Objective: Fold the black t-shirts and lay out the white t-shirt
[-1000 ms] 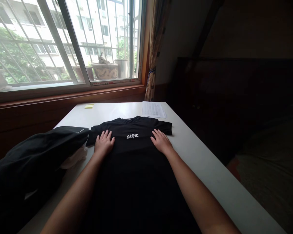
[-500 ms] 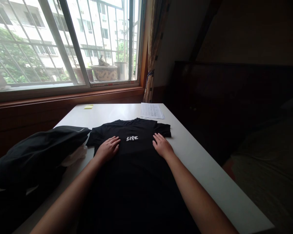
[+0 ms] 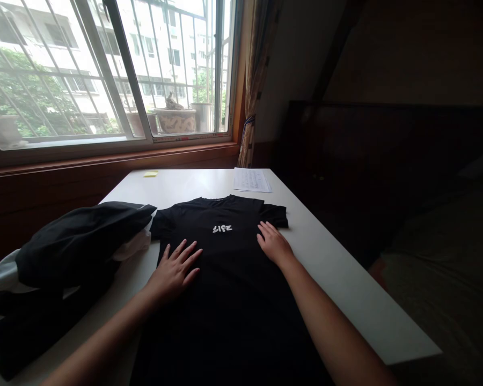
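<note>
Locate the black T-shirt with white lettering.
In the head view, the black short-sleeved T-shirt lies spread at the centre on the white table, right of the heaped dark clothes, beneath the left hand and right hand.

Daylight floods through the silver-framed sliding window (image 3: 123,69) beyond the left hand (image 3: 176,269)! A patterned beige curtain (image 3: 247,140) hangs beyond the right hand (image 3: 274,243), a white-topped table (image 3: 334,268) below both.
</note>
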Demonstrator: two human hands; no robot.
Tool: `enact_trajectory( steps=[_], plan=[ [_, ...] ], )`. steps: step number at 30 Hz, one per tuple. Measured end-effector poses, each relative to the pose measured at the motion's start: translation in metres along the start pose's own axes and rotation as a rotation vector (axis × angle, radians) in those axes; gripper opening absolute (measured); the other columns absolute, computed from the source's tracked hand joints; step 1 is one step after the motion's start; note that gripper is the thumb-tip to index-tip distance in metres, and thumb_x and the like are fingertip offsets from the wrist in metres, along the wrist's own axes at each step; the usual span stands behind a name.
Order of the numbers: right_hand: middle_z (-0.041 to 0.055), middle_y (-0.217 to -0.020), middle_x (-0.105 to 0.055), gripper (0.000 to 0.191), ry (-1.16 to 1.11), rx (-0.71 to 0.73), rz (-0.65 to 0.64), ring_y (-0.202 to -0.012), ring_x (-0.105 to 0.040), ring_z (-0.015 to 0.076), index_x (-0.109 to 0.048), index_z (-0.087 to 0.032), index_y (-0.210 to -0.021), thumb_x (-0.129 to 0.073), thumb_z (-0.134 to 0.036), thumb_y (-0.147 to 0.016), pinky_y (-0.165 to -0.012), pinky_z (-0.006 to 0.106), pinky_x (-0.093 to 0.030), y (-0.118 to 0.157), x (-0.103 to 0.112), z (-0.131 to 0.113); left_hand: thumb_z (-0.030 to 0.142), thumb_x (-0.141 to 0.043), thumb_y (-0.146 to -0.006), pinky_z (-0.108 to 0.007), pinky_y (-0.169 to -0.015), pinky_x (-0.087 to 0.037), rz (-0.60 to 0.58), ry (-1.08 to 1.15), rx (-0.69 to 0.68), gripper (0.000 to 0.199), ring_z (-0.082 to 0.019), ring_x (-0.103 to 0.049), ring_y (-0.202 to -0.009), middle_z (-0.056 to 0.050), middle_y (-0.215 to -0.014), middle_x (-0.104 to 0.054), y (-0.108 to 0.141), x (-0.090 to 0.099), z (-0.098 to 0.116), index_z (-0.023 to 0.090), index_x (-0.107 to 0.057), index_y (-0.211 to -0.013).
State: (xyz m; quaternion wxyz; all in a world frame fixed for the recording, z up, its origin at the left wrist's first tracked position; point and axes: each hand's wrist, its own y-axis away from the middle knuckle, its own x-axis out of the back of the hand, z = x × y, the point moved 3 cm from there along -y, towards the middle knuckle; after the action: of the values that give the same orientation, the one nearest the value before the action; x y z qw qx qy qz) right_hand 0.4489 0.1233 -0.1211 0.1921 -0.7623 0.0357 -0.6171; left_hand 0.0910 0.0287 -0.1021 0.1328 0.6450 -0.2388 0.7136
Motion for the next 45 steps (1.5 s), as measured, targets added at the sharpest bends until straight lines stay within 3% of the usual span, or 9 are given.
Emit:
enact_trajectory(
  steps=[5,13,22,30,33,37,39,42,45],
  plan=[
    [0.0122,-0.151,-0.053,0.05,-0.001,-0.031,-0.01,-0.146,-0.04,0.0275,-0.057,-0.009,-0.142,-0.042,-0.031,-0.1,-0.122,0.042,-0.032,0.023,0.007,-0.008,0.052,-0.042,-0.103,-0.078,-0.113,-0.019,-0.039,-0.017,-0.031,0.062,-0.04,-0.017,-0.153,-0.002,-0.167,-0.023,0.038,0.005,0.019,0.039,-0.021,-0.159],
    [0.0123,-0.155,-0.047,0.054,0.009,-0.075,-0.014,-0.147,-0.039,0.0302,-0.053,-0.013,-0.147,-0.039,-0.039,-0.102,-0.12,0.048,-0.033,0.076,0.023,-0.024,0.051,-0.046,-0.1,-0.078,-0.113,-0.021,0.02,-0.063,-0.069,0.067,-0.043,-0.019,-0.152,-0.003,-0.167,-0.025,0.086,0.014,0.052,0.041,-0.016,-0.159],
    [0.0087,-0.156,-0.047,0.055,-0.026,-0.051,-0.019,-0.146,-0.04,0.0293,-0.051,-0.018,-0.149,-0.04,-0.043,-0.101,-0.118,0.051,-0.04,0.108,0.042,-0.004,0.054,-0.052,-0.094,-0.079,-0.109,-0.028,0.129,-0.138,-0.127,0.072,-0.046,-0.028,-0.148,-0.004,-0.162,-0.037,0.106,0.011,0.085,0.041,-0.025,-0.159],
    [0.0062,-0.154,-0.05,0.054,-0.038,-0.058,-0.049,-0.143,-0.045,0.0308,-0.053,-0.023,-0.147,-0.042,-0.047,-0.1,-0.113,0.051,-0.045,0.109,0.045,0.003,0.063,-0.061,-0.083,-0.079,-0.105,-0.035,0.256,-0.237,-0.135,0.081,-0.043,-0.002,-0.154,-0.005,-0.154,-0.048,0.118,-0.008,0.097,0.038,-0.036,-0.156],
    [0.0066,-0.144,-0.059,0.048,-0.076,-0.062,-0.003,-0.134,-0.053,0.0299,-0.059,-0.026,-0.139,-0.042,-0.046,-0.099,-0.107,0.048,-0.049,0.095,0.06,0.018,0.063,-0.056,-0.088,-0.072,-0.102,-0.044,0.25,-0.215,-0.162,0.077,-0.043,-0.027,-0.148,-0.004,-0.153,-0.05,0.115,-0.004,0.091,0.038,-0.033,-0.157],
    [0.0116,-0.128,-0.066,0.042,-0.051,-0.185,0.169,-0.122,-0.058,0.0308,-0.065,-0.024,-0.126,-0.044,-0.045,-0.096,-0.106,0.047,-0.046,0.062,0.076,0.066,0.051,-0.052,-0.096,-0.055,-0.102,-0.055,0.161,-0.071,-0.147,0.07,-0.033,-0.06,-0.126,-0.001,-0.146,-0.058,0.096,0.015,0.078,0.036,-0.026,-0.16],
    [0.0148,-0.127,-0.063,0.046,-0.017,-0.341,0.187,-0.119,-0.059,0.0329,-0.065,-0.021,-0.124,-0.049,-0.048,-0.092,-0.105,0.048,-0.046,0.045,0.072,0.097,0.046,-0.052,-0.098,-0.052,-0.106,-0.053,0.111,-0.011,-0.152,0.068,-0.03,-0.06,-0.128,0.0,-0.147,-0.057,0.081,0.026,0.074,0.036,-0.025,-0.16],
    [0.0194,-0.13,-0.06,0.06,0.004,-0.605,0.066,-0.118,-0.059,0.0371,-0.061,-0.019,-0.131,-0.053,-0.059,-0.087,-0.1,0.05,-0.047,0.024,0.053,0.134,0.038,-0.053,-0.1,-0.055,-0.114,-0.045,0.068,0.04,-0.173,0.061,-0.03,-0.05,-0.138,-0.001,-0.154,-0.049,0.051,0.037,0.073,0.034,-0.033,-0.157],
    [0.0236,-0.13,-0.059,0.072,-0.018,-0.676,0.025,-0.119,-0.059,0.0391,-0.055,-0.015,-0.138,-0.059,-0.062,-0.083,-0.099,0.051,-0.046,0.002,0.038,0.151,0.034,-0.055,-0.099,-0.057,-0.117,-0.04,0.042,0.101,-0.221,0.056,-0.031,-0.041,-0.145,-0.003,-0.157,-0.045,0.013,0.04,0.075,0.031,-0.041,-0.153]
  ],
)
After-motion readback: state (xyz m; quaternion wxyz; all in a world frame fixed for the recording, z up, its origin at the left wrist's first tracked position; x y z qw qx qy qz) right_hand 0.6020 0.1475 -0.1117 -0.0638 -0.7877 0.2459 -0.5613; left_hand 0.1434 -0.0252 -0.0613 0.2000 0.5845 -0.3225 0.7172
